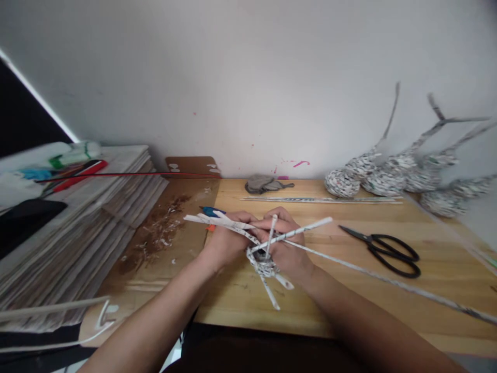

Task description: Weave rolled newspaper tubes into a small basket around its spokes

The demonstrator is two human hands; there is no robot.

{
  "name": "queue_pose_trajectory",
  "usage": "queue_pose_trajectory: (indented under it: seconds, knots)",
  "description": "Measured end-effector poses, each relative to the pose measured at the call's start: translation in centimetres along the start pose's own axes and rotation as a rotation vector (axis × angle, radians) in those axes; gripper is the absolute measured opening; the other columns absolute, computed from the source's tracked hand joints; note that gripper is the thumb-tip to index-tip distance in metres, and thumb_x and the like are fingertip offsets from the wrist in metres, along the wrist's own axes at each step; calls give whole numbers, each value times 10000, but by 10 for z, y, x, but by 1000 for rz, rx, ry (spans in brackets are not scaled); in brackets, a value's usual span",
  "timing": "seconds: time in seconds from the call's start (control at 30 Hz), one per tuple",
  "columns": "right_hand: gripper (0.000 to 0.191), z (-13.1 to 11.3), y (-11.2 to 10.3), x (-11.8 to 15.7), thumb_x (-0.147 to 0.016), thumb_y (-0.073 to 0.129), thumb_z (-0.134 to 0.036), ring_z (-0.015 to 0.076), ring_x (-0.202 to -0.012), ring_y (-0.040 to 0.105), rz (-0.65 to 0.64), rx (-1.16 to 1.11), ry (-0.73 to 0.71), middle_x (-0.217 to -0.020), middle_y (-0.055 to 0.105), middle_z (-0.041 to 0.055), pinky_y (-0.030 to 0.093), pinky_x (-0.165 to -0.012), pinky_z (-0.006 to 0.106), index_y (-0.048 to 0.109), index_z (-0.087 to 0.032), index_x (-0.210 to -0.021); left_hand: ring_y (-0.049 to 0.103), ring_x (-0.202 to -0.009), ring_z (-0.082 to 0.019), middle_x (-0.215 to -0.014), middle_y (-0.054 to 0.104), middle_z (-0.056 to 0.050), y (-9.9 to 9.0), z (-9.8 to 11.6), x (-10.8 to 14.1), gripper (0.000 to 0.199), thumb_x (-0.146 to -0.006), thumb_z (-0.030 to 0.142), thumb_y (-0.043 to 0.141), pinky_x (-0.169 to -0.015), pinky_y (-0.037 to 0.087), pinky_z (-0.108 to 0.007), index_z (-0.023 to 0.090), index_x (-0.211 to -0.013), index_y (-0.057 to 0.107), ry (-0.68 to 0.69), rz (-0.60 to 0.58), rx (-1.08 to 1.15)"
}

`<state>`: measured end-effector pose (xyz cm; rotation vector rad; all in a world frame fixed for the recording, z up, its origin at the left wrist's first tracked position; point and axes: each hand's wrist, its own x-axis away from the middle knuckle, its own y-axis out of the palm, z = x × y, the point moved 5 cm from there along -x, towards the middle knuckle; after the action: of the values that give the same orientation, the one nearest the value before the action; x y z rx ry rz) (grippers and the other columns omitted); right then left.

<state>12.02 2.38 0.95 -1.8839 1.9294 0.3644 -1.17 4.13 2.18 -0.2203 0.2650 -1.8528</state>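
Both my hands are closed on a small woven piece made of rolled newspaper tubes (266, 268), held above the middle of the table. My left hand (232, 238) grips its left side, where paper tubes stick out to the left. My right hand (289, 248) wraps its right side, its fingers meeting those of the left around the tubes. Tube ends point up, right and down from the weave. One long thin paper tube (365, 270) runs from beside my right hand to the right edge. The fingertips are partly hidden by the tubes.
Black-handled scissors (394, 254) lie on the right of the wooden table (326, 311). Several woven paper gourd shapes (384, 178) stand at the back right. Long paper tubes (349, 200) and a grey cloth (262, 184) lie along the wall. Stacked newspapers (128, 212) fill the left.
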Motion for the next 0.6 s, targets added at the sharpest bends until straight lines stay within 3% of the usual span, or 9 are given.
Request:
queue_pose_trajectory:
  seconds: [0.1,0.2,0.3,0.4,0.6]
  knots:
    - [105,4,-1,1,-798,770,-279,213,-790,600,22,-14,22,-856,594,49,552,-725,378,803,-339,-877,576,-623,-158,-650,660,-32,-4,-2,0,104,-674,227,701,-581,453,-256,156,-614,654,59,23,-19]
    - [266,9,-1,3,-806,759,-312,221,-838,630,-2,-96,65,-943,644,55,557,-748,384,746,-293,-1070,613,-661,-181,-705,697,-52,-10,-10,-3,183,-685,318,744,-649,501,-297,146,-690,681,66,-13,117]
    - [343,9,1,6,-875,673,-305,209,-884,646,-72,-185,133,-1020,662,65,559,-774,368,640,-264,-1214,637,-669,-184,-702,715,-49,-24,-21,-6,211,-672,332,788,-690,521,-308,149,-706,689,73,29,206]
    - [263,2,4,8,-918,600,-257,193,-898,656,-121,-217,132,-1034,681,66,555,-781,345,629,-249,-1179,658,-683,-197,-729,732,-56,-33,-32,-9,251,-636,342,832,-672,532,-308,148,-735,707,42,2,217]
    - [216,-7,2,5,-856,666,-173,178,-828,662,-130,-66,-1,-987,722,44,548,-766,342,692,-250,-1056,662,-663,-196,-673,718,-34,-38,-40,-9,217,-654,347,824,-649,534,-299,168,-726,724,21,-75,225]
